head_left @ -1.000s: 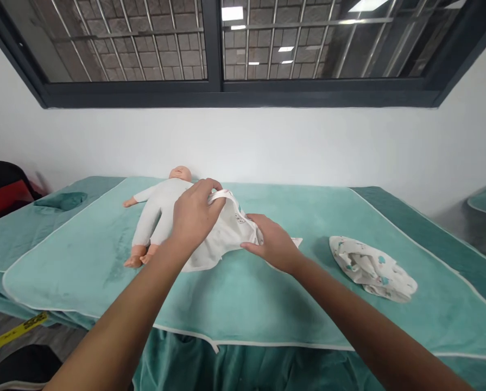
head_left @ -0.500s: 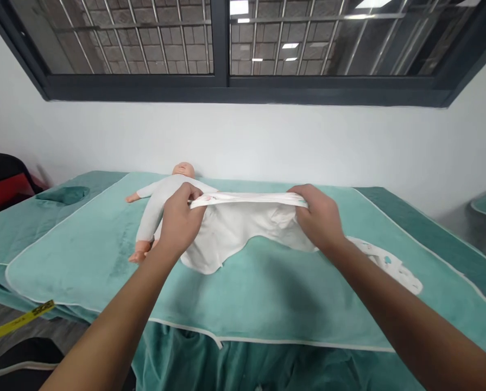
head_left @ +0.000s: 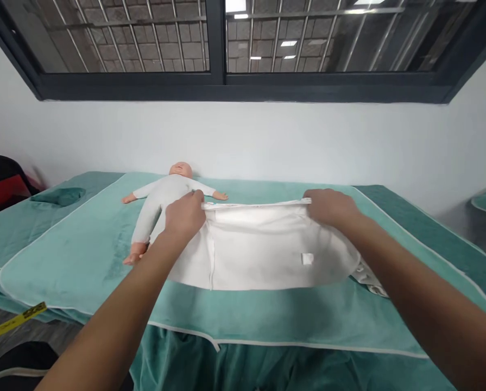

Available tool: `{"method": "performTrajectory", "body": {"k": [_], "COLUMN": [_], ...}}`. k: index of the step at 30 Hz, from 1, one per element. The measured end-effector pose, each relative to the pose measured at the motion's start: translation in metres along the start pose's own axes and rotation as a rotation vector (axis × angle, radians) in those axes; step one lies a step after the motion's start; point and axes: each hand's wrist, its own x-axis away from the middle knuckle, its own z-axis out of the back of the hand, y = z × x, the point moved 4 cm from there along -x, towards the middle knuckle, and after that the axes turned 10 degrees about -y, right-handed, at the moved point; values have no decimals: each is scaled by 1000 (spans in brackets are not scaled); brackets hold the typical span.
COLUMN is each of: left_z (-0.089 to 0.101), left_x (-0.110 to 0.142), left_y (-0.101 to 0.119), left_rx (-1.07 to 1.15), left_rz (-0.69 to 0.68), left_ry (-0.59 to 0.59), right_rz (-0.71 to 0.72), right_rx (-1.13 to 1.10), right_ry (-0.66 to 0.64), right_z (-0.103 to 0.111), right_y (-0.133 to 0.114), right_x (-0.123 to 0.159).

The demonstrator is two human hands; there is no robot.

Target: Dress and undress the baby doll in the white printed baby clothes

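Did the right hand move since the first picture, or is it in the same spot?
Yes. The right hand has moved to the right, farther sideways from the window's middle bar. It grips the white cloth.

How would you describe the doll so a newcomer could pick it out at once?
Find the wide, dark-framed window, then look below it to the green sheet. On its left part, the doll lies with its head toward the wall and arms spread. Unlike the white cloth stretched between the left hand and right hand, it has a face and limbs.
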Motion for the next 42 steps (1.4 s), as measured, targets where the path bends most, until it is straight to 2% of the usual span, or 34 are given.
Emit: {"method": "performTrajectory", "body": {"k": [2,3,5,6,7,9,11,14,17,20,23,29,35,42], "left_z": [-24,-36,-64,-80,-96,-122,-138,-146,-142,-139,-144,-158,-162,-176], "left_x": [-7,-7,-2,2,5,6,1,-16,-33,-49,-63,-83,-92,-100], "left_y": [10,17,37,45,51,56,55,53,54,55,54,60,65,59], "left_rx": [-26,-70,-112,-91,-49,58,119,127,88,23,12,85,74,92], "left_rz": [12,-36,-234,-327,-379,-343,-243,-137,-121,-118,-104,-84,-155,-132], "left_ry": [-20,13,52,17,-35,-121,-158,-154,-104,-49,-72,-79,-10,-158], "right_rz": [28,103,365,477,528,460,334,201,126,152,165,92,31,46], "right_rx": [33,65,65,26,-27,-133,-188,-214,-214,-178,-166,-212,-213,-146], "right_ry": [29,70,68,46,23,-39,-73,-85,-57,20,39,0,30,25], "right_z": [-23,-37,-71,-89,-105,-131,-145,-149,-144,-140,-141,-147,-148,-156], "right_y": [-22,-37,-72,-87,-98,-108,-110,-107,-98,-88,-77,-69,-66,-64], "right_x": [-3,-1,9,15,18,15,4,-18,-38,-54,-67,-80,-86,-92]}}
